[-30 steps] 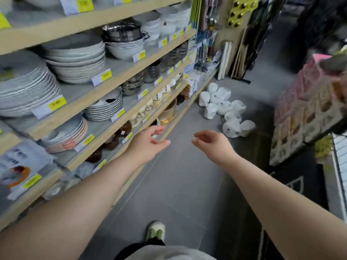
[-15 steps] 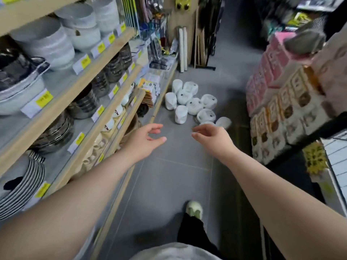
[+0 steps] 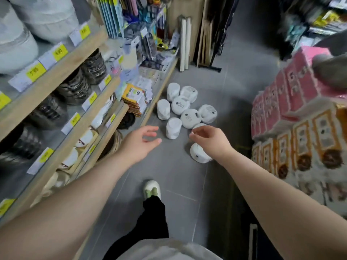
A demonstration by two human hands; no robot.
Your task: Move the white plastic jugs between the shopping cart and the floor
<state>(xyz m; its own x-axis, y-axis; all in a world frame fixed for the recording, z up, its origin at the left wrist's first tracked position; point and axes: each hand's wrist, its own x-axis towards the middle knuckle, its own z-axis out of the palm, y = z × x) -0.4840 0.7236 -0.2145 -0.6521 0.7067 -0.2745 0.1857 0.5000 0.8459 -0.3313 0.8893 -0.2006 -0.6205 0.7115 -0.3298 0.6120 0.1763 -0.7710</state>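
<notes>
Several white plastic jugs [image 3: 185, 107] lie in a loose cluster on the grey tiled floor [image 3: 169, 169], close to the foot of the left shelving. One jug [image 3: 197, 154] lies apart at the near right, partly behind my right wrist. Another jug [image 3: 173, 128] sits between my two hands. My left hand [image 3: 139, 143] reaches forward with fingers spread and relaxed, holding nothing. My right hand [image 3: 210, 140] hangs above the near jugs with fingers loosely curled, empty. No shopping cart is in view.
Wooden shelves [image 3: 62, 76] with bowls, plates and yellow price tags run along the left. Stacked pink and orange boxes [image 3: 293, 117] stand on the right. Boards and white rolls [image 3: 185, 42] lean at the aisle's far end. My shoe [image 3: 152, 189] is on the floor ahead.
I have walked down the aisle, so the jugs are much nearer and now lie just beyond and under my hands. Both hands stay stretched forward and empty.
</notes>
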